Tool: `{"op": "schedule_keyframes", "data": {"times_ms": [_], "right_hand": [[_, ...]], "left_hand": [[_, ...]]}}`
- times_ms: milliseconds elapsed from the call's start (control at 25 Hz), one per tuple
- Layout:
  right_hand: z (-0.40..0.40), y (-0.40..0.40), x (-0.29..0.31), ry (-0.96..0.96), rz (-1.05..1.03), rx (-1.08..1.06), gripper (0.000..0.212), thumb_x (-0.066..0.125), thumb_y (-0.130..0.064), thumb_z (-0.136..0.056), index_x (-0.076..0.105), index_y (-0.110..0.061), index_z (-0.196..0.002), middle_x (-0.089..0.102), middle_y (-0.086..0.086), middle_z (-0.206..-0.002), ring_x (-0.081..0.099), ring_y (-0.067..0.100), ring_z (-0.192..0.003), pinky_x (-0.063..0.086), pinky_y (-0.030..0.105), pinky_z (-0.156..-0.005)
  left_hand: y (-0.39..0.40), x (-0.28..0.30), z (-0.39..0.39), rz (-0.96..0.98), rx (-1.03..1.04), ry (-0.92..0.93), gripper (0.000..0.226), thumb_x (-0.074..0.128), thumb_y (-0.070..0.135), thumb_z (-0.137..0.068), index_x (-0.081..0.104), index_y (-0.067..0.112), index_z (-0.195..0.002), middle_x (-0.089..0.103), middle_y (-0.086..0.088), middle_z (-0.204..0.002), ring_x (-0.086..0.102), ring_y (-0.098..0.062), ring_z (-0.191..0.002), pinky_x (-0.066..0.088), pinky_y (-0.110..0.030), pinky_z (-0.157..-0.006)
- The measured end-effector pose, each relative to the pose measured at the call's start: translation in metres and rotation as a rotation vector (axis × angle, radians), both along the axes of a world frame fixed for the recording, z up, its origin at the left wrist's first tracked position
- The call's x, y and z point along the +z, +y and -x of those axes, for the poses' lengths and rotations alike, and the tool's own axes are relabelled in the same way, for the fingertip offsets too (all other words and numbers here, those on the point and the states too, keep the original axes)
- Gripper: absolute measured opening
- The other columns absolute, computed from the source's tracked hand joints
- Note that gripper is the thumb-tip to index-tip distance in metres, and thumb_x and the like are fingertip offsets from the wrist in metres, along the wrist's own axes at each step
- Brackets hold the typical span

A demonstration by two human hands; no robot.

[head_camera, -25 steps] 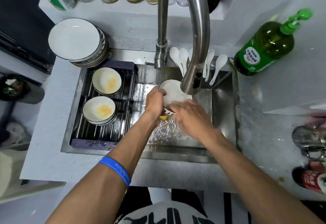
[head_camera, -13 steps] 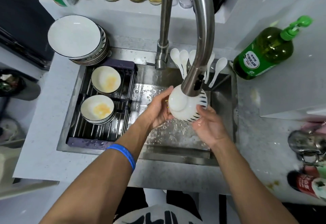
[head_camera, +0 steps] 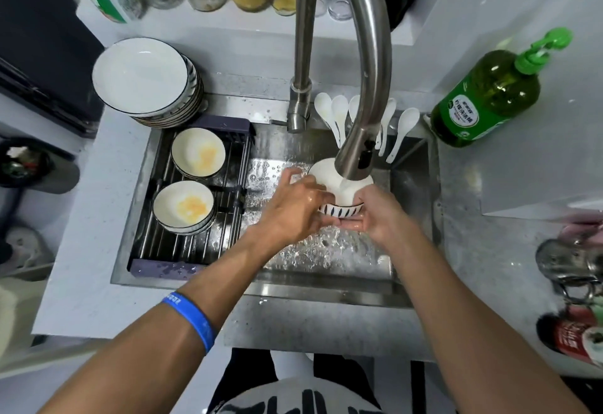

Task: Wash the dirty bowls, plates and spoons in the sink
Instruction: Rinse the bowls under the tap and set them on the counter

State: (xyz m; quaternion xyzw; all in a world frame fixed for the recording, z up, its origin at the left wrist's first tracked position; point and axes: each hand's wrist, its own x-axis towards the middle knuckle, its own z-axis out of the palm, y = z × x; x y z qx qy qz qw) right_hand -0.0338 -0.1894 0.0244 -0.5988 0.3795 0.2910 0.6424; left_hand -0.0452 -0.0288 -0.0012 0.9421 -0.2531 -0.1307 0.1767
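Currently, left of centre, two stained bowls (head_camera: 183,206) wait on the rack (head_camera: 192,247). At centre the left hand (head_camera: 295,208) and right hand (head_camera: 380,214) each grip one side of the bowl (head_camera: 339,190) under the running faucet (head_camera: 354,159). Risk: wet glaze could slip from the fingers and chip against the steel sink (head_camera: 411,191).

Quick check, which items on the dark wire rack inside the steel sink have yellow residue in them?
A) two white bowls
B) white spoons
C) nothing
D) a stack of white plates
A: two white bowls, one at the rack's far end and one nearer, sit on the dark wire rack, and each shows a yellow smear inside.
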Motion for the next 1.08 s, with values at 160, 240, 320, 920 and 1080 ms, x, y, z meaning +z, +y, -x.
{"op": "schedule_keyframes", "data": {"times_ms": [160,240,320,920,1080], "right_hand": [[0.008,0.012,-0.001,-0.263,0.143,-0.110,0.064,0.034,0.009,-0.080,0.056,-0.032,-0.124,0.064,-0.003,-0.114,0.067,0.030,-0.095,0.060,0.048,-0.057],[0.014,0.018,0.008,-0.384,0.271,0.027,0.064,0.036,0.008,-0.077,0.055,-0.031,-0.124,0.063,-0.006,-0.113,0.064,0.026,-0.100,0.060,0.043,-0.060],[0.019,0.022,0.021,-0.486,0.522,0.224,0.061,0.042,0.005,-0.078,0.052,-0.030,-0.127,0.062,-0.007,-0.114,0.060,0.024,-0.105,0.051,0.033,-0.076],[0.030,-0.004,-0.010,-0.501,0.829,0.746,0.080,0.032,-0.071,-0.090,0.024,-0.021,-0.151,0.030,0.002,-0.158,0.026,0.026,-0.145,0.027,0.052,-0.116],[0.042,-0.011,-0.016,-0.813,1.016,1.010,0.090,0.037,-0.077,-0.083,0.020,-0.023,-0.154,0.021,0.004,-0.162,0.012,0.027,-0.151,0.005,0.054,-0.121]], "left_hand": [[-0.016,-0.007,0.011,1.002,0.810,0.530,0.055,0.075,0.026,-0.087,0.050,0.038,-0.135,0.041,-0.002,-0.152,0.043,-0.020,-0.135,0.039,-0.041,-0.113],[-0.026,-0.018,0.005,1.208,1.163,0.830,0.039,0.066,0.020,-0.094,0.055,0.015,-0.131,0.064,-0.013,-0.127,0.066,-0.028,-0.108,0.056,-0.051,-0.093],[-0.034,-0.024,-0.001,1.059,1.210,0.780,0.029,0.068,0.026,-0.095,0.068,0.004,-0.114,0.074,-0.016,-0.101,0.069,-0.028,-0.081,0.060,-0.038,-0.067],[-0.036,-0.019,0.003,1.441,1.341,1.066,0.040,0.040,0.015,-0.089,0.055,0.005,-0.125,0.067,-0.019,-0.107,0.064,-0.035,-0.097,0.060,-0.046,-0.074],[-0.029,-0.012,0.003,1.253,1.315,1.012,0.029,0.041,0.017,-0.090,0.056,0.007,-0.113,0.064,-0.015,-0.093,0.061,-0.030,-0.080,0.051,-0.038,-0.068]]}}
